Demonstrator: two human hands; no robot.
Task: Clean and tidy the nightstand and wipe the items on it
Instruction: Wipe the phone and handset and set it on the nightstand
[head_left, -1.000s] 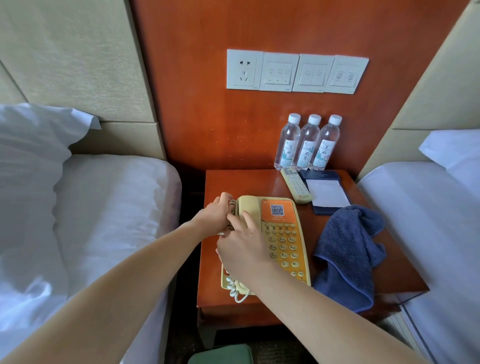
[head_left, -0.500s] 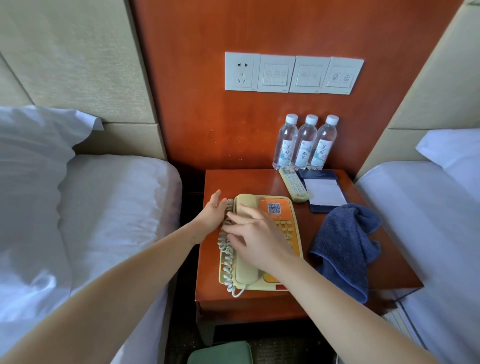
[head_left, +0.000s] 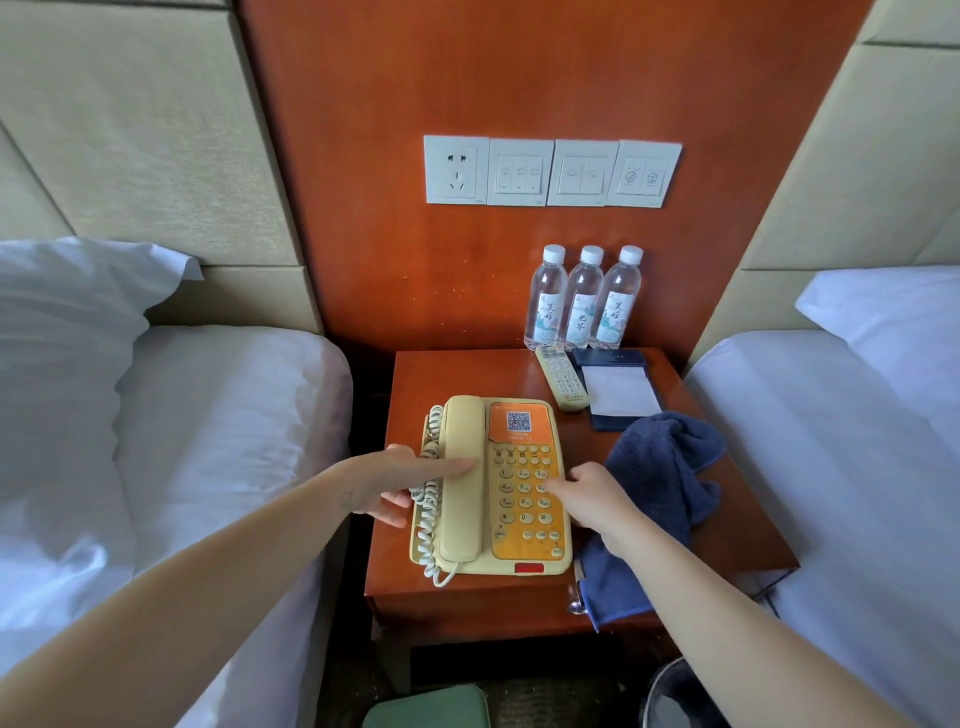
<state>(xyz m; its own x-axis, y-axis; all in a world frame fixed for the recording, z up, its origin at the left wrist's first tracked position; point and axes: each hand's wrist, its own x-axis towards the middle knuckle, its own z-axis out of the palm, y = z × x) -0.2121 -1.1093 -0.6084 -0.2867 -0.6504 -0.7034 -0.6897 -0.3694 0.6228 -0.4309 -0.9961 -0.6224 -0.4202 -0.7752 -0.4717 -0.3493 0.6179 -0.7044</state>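
Observation:
A cream and orange telephone (head_left: 524, 467) lies on the wooden nightstand (head_left: 441, 374), handset in its cradle, coiled cord along its left side. My left hand (head_left: 400, 480) rests at the phone's left edge, thumb stretched over the handset, fingers by the cord. My right hand (head_left: 587, 496) touches the phone's right edge near the keypad, fingers loosely bent. A dark blue towel (head_left: 660, 483) lies crumpled to the right, partly under my right wrist and hanging over the front edge.
Three water bottles (head_left: 584, 299) stand at the back against the wooden wall panel. A remote control (head_left: 561, 376) and a notepad (head_left: 618, 387) in a dark holder lie behind the towel. Beds flank the nightstand. A green object (head_left: 428, 709) sits on the floor below.
The handset now lies in its cradle with the cord straightened beside it. My right hand moved off the handset to the phone's right edge. My left hand slid down the left side.

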